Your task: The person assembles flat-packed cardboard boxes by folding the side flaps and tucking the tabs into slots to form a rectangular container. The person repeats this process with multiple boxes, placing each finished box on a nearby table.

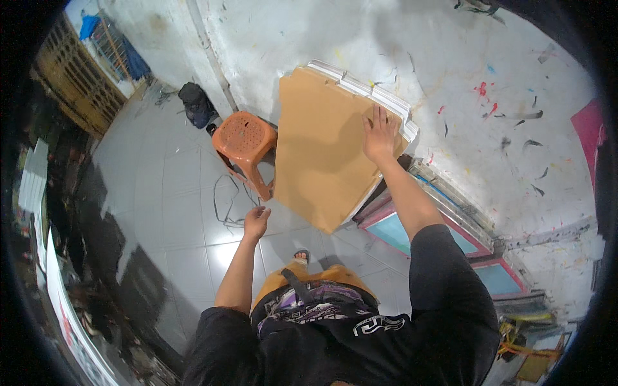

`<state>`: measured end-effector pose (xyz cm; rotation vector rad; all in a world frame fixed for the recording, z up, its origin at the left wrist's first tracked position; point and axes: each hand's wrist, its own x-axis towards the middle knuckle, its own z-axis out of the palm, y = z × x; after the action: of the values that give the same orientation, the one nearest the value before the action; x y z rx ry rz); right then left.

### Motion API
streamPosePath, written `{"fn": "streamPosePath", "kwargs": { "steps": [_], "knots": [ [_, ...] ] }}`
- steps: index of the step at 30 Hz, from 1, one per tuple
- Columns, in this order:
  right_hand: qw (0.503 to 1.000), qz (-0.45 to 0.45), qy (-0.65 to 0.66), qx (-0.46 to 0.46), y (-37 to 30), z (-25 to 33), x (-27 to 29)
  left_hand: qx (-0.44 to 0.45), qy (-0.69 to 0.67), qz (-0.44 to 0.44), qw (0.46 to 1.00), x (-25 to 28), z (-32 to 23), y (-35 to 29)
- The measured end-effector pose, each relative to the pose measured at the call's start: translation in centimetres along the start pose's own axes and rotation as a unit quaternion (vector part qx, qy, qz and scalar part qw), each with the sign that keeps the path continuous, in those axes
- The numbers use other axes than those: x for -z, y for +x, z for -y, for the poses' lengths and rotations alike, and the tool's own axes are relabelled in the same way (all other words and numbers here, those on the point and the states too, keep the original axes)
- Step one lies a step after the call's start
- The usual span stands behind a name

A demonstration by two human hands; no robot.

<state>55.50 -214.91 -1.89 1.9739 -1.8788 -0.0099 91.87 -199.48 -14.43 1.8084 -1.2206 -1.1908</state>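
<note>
My right hand (380, 136) lies flat with fingers spread on the upper right part of a large brown cardboard sheet (322, 141). White-edged sheets (376, 94) show behind its top and right edges, and the stack leans against the wall. In the air left of the sheet's lower corner, my left hand (255, 222) has its fingers curled in. Nothing shows in it. An orange plastic stool (246, 136) stands beyond my left hand, close to the sheet's left edge.
Framed screens (450, 225) lean along the wall at the right. A thin dark wire-like shape (225, 201) lies on the tiled floor by the stool. Farther back sits a black bag (196, 104). White panels (61, 302) and dark clutter line the left side.
</note>
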Motion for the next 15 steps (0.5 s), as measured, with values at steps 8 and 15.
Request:
{"fn": "streamPosePath", "kwargs": {
  "steps": [8,15],
  "knots": [
    [0.961,0.134,0.219,-0.106,-2.2,3.7,3.7,-0.012,-0.026,0.063,0.998,3.2,2.8,4.2],
    [0.934,0.091,0.345,-0.011,-19.0,6.9,12.5,0.076,-0.008,0.032,0.997,5.8,6.6,2.5]
  ]
}}
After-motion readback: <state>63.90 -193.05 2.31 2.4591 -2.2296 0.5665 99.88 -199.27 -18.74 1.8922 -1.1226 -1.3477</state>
